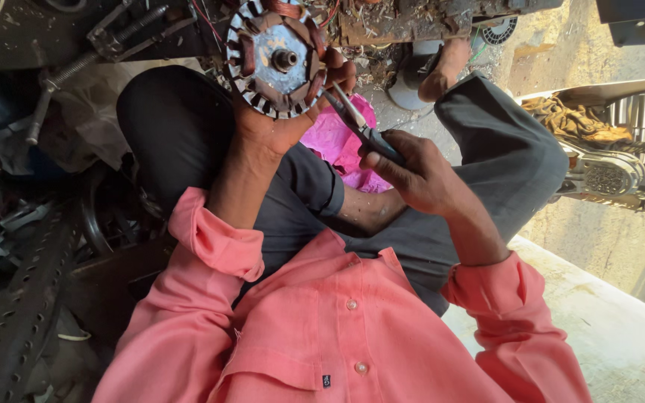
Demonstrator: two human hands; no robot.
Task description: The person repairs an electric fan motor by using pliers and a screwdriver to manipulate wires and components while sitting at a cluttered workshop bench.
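My left hand [278, 123] grips a round motor stator [276, 58] from below, holding it up above my left knee. The stator is a slotted metal disc with copper windings round its rim and a short shaft at its centre. My right hand [412, 175] holds a pair of pliers [360, 123] by dark handles. The plier jaws point up and left and reach the stator's lower right edge, close to my left fingers. Both sleeves are salmon pink and rolled back.
I sit cross-legged in dark trousers with a pink plastic bag [341, 142] on the ground between my knees. Perforated metal strips [16, 313] and dark scrap lie at left. A threaded rod [61, 82] lies upper left. Metal fan parts [614, 164] rest at right by a concrete ledge [614, 328].
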